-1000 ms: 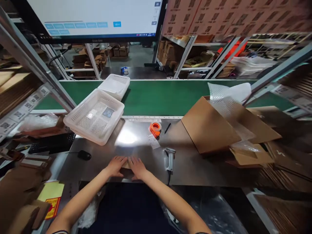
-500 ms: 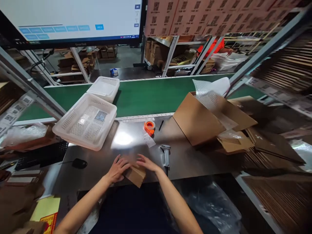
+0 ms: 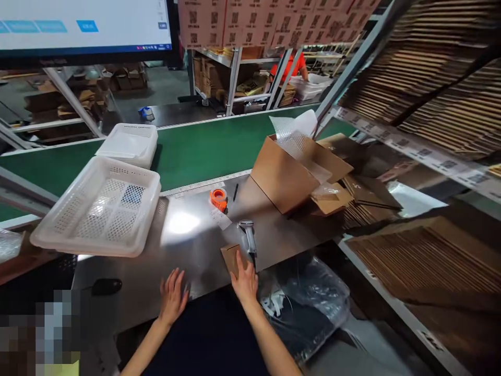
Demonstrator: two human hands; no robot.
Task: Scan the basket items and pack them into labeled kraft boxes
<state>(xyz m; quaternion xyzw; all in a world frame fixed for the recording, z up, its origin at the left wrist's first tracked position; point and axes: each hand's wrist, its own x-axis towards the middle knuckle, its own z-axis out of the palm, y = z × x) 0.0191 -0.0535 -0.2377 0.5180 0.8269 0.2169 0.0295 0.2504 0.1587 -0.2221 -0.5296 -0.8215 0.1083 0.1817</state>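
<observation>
My right hand (image 3: pixel 246 282) rests on the near edge of a small flat brown cardboard piece (image 3: pixel 231 255) lying on the steel table (image 3: pixel 195 245), fingers pressed onto it. My left hand (image 3: pixel 172 296) lies flat and open on the table near its front edge, holding nothing. A grey barcode scanner (image 3: pixel 248 233) lies just right of the cardboard. An orange tape roll (image 3: pixel 218 198) and a paper slip (image 3: pixel 220 218) sit farther back.
A white perforated basket (image 3: pixel 99 206) stands at the left, a second white basket (image 3: pixel 129 143) on the green conveyor (image 3: pixel 203 149). An open cardboard box (image 3: pixel 285 177) with bubble wrap is at the right. Flat cartons fill the right shelves (image 3: pixel 422 261). A black mouse (image 3: pixel 106 285) lies left.
The view swung right. My hands parted: the left drew back flat on the table, the right slid the small cardboard piece to the right, beside the scanner.
</observation>
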